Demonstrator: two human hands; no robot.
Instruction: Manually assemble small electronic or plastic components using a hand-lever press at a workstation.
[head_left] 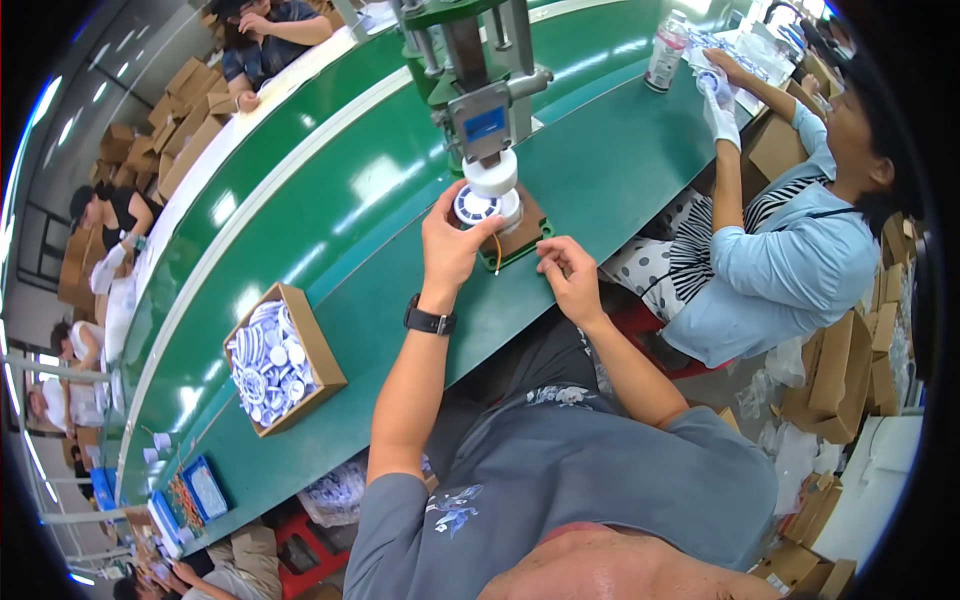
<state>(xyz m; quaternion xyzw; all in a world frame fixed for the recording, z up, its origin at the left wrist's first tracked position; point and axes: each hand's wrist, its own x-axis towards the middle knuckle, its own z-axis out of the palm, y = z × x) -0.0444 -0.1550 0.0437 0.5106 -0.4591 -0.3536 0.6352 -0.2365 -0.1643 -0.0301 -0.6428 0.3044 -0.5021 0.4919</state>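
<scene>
Pinching a small round white plastic cap with a blue-patterned face (476, 207) between my left hand (452, 243) thumb and fingers, closed round its rim, seating it on the brown block fixture (520, 232) under the white cylindrical press head (492, 175). Looks light and rigid, a thin moulded shell; smooth, so probably a bit slippery. I judge the rim the best grip, since the face looks printed and flat. Black wristwatch (430, 321) on that wrist.

My right hand (571, 278) rests loosely curled on the green bench edge (400, 380) beside the green base plate (535, 247); it holds nothing I can make out. A thin orange wire (497, 254) hangs off the fixture.

Left on the bench, an open brown cardboard box (320, 350) full of the same white and blue discs, piled loose.

Further off, the grey metal press body (487, 120) with a blue label, steel posts above. Glossy green conveyor belt (330, 190) beyond.

Right side, a person in a light blue shirt (790, 260), white glove (720, 118), handling small parts near a clear plastic bottle (665, 50). Cardboard cartons (185, 120) stacked far left.
</scene>
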